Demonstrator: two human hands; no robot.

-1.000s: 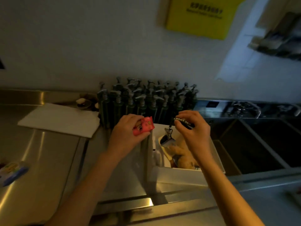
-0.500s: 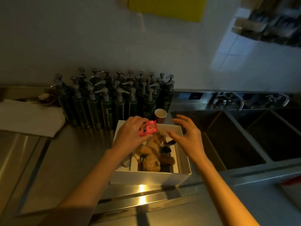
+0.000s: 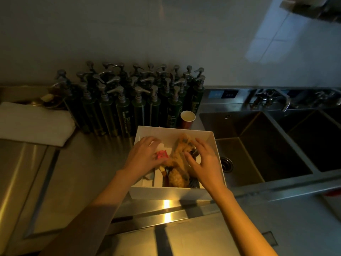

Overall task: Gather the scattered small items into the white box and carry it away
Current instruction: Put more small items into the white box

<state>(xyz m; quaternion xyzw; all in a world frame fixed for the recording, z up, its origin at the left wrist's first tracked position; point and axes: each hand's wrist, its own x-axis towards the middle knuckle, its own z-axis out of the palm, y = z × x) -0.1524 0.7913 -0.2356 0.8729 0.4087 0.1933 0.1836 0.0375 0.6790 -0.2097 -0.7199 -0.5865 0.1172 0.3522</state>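
The white box (image 3: 166,193) stands on the steel counter beside the sink. Inside it lie a tan plush toy (image 3: 178,163), some white dividers and dark small items. My left hand (image 3: 142,156) is lowered into the left half of the box and pinches a small pink packet (image 3: 162,154) at the thumb; the picture is blurred there. Over the plush toy's right side my right hand (image 3: 203,159) hovers or rests with its fingers spread and nothing in it.
Several dark pump bottles (image 3: 129,106) stand packed behind the box, with a red paper cup (image 3: 187,118) at their right. A deep double sink (image 3: 258,145) with taps (image 3: 267,100) lies to the right. A folded white cloth (image 3: 31,122) lies at the left.
Both hands have dropped into the box. The pink packet went down with my left hand. My right hand, which let go of the key strap earlier, now spreads over the plush toy.
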